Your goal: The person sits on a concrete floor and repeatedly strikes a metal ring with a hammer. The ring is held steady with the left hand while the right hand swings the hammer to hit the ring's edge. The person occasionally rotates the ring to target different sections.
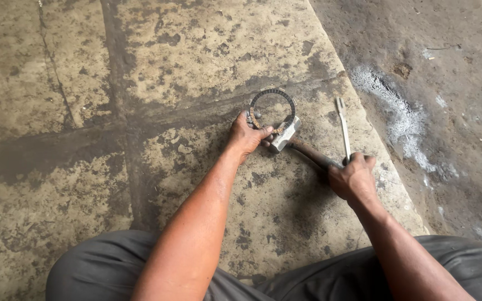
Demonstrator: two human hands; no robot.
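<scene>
Left hand (246, 135) is clamped down on the near-left edge of a metal ring (273, 111) that lies flat on the concrete floor (57, 83). Fingers are curled over the rim and look like they're pressing it into the ground — my guess is that's just to keep it from skating around when it gets hit. The ring has a dark toothed or ribbed outer edge, with some rusty brownish bits right by the fingertips. Can't tell exactly what kind of part it is.

Right hand (354, 178) is fully closed around the far end of a hammer handle (313, 155), knuckles up. Gripping that far back from the head looks like it's for swing and leverage, not fine control. The hammer head (284, 135) — chunky, silvery steel — sits right at the ring's near-right edge, just beside the left thumb, touching it or very nearly. Hard to say which from this angle.

Just past the right hand's knuckles, a thin pale metal rod or flat tool (342, 125) lies loose on the floor, pointing away from the person. Neither hand is on it, but it's close to the right one.

Beyond that the slab drops to darker ground with a whitish ashy patch (403, 114). The person's grey trousers (96, 267) fill the bottom, knees spread on either side of the arms.
</scene>
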